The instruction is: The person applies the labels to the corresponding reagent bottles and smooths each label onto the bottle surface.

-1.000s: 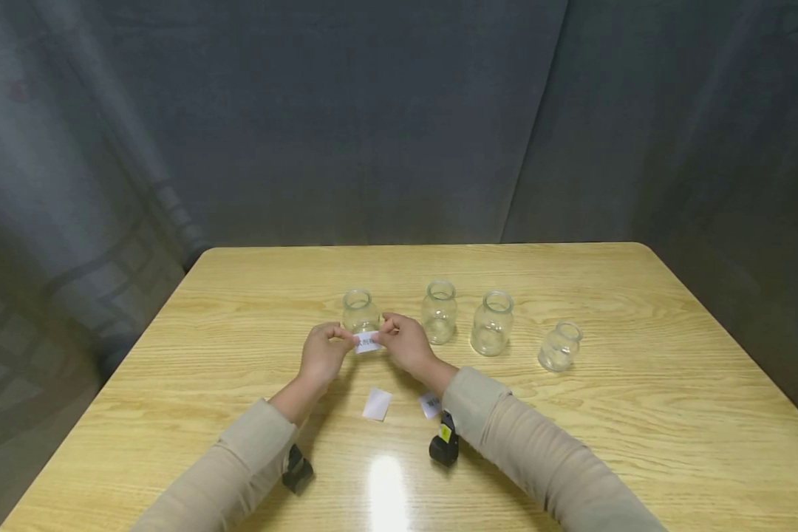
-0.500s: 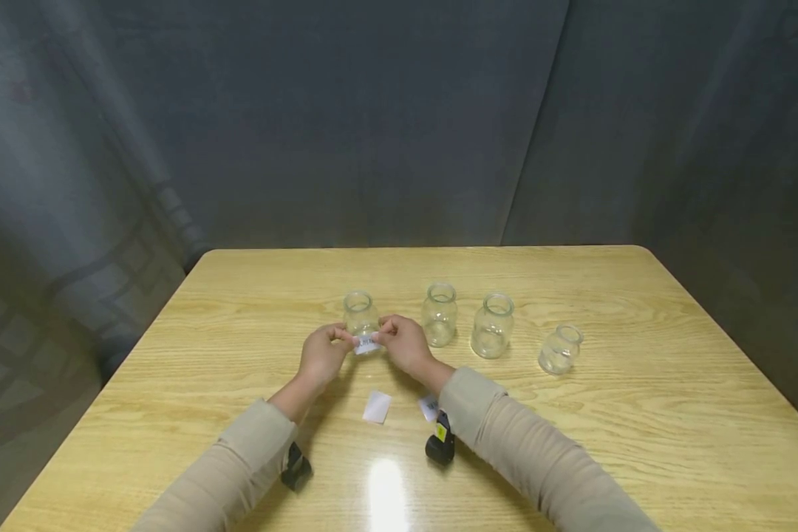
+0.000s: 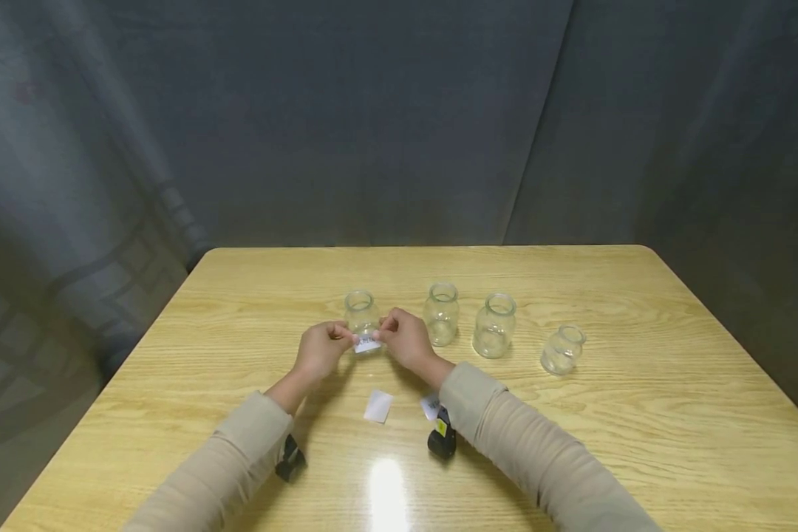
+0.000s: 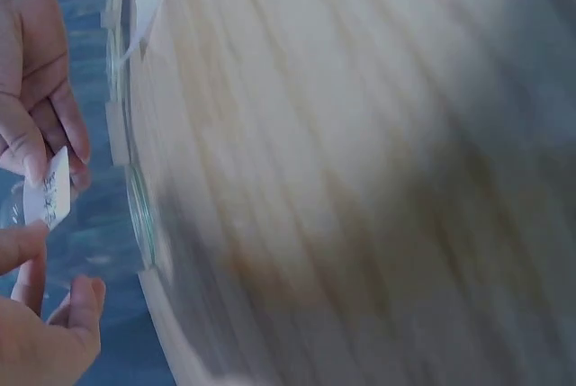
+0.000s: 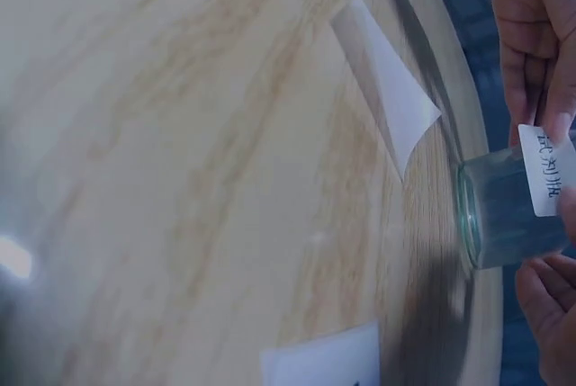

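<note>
Pinching one end of a white label (image 3: pixel 366 344), the left hand (image 3: pixel 321 352) faces the right hand (image 3: pixel 407 340), whose thumb and finger nip the other end. Between them, the label sits against or just before a glass jar (image 3: pixel 361 316); I cannot tell which. Three more jars (image 3: pixel 494 329) and two paper slips (image 3: pixel 377 406) rest on the wooden table (image 3: pixel 652 414), a dark curtain (image 3: pixel 372 133) behind.

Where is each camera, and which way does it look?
Head: worn on the head, looking forward and down at table, jars, left hand, right hand, sleeves.
Left wrist: worn there, facing across the table; both hands at the left edge.
Right wrist: likewise, both hands at the right edge.
Both wrist views share the label both hands pinch.
</note>
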`<state>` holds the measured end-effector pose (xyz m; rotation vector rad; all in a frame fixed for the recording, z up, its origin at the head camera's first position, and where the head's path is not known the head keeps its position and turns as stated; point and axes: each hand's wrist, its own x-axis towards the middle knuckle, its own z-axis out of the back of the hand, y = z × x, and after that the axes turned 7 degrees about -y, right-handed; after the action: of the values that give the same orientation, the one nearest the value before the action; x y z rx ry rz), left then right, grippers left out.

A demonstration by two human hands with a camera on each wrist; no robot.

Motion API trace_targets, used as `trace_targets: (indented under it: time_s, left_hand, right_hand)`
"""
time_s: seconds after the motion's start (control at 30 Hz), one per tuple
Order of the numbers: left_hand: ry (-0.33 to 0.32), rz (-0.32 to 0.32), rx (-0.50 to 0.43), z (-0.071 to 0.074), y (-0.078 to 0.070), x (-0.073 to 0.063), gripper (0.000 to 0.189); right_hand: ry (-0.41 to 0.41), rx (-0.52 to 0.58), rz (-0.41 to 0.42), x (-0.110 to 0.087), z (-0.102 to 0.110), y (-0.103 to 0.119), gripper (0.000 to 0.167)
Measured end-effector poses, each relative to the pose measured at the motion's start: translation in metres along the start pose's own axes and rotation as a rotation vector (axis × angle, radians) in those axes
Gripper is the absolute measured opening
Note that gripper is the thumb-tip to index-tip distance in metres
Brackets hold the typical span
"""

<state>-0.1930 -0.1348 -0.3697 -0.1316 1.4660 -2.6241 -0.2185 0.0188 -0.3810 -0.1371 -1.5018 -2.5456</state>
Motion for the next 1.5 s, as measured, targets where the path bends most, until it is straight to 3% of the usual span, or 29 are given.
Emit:
trace_targets:
  time_s: [0.17,0.3,0.47,0.67,1.0,1.23,1.5]
  left_hand:
    - [0.023,-0.044,-0.001,0.005,0.003,0.003,0.014]
    - [0.040,-0.072,-0.055,0.007,0.003,0.005,0.029]
    - [0.045,-0.112,-0.034,0.006,0.004,0.007,0.045]
    - [0.030,-0.182,0.048,0.004,0.004,0.007,0.043]
    - [0.013,-0.243,0.126,0.004,0.002,0.008,0.042]
    - [-0.015,-0.332,0.213,0.005,0.004,0.012,0.039]
    - [-0.036,-0.376,0.226,0.004,0.004,0.014,0.036]
  right_hand:
    - [0.027,0.034,-0.008,0.001,0.002,0.002,0.040]
    - [0.043,0.011,0.021,0.001,0.002,0.000,0.055]
    - [0.042,-0.032,0.056,0.001,0.002,-0.001,0.057]
    - [0.029,-0.058,0.077,0.000,0.002,-0.003,0.058]
    - [-0.004,-0.083,0.112,0.000,-0.001,-0.002,0.061]
    - [-0.035,-0.086,0.148,0.002,-0.004,-0.002,0.056]
    - [-0.071,-0.103,0.182,0.003,-0.002,-0.006,0.053]
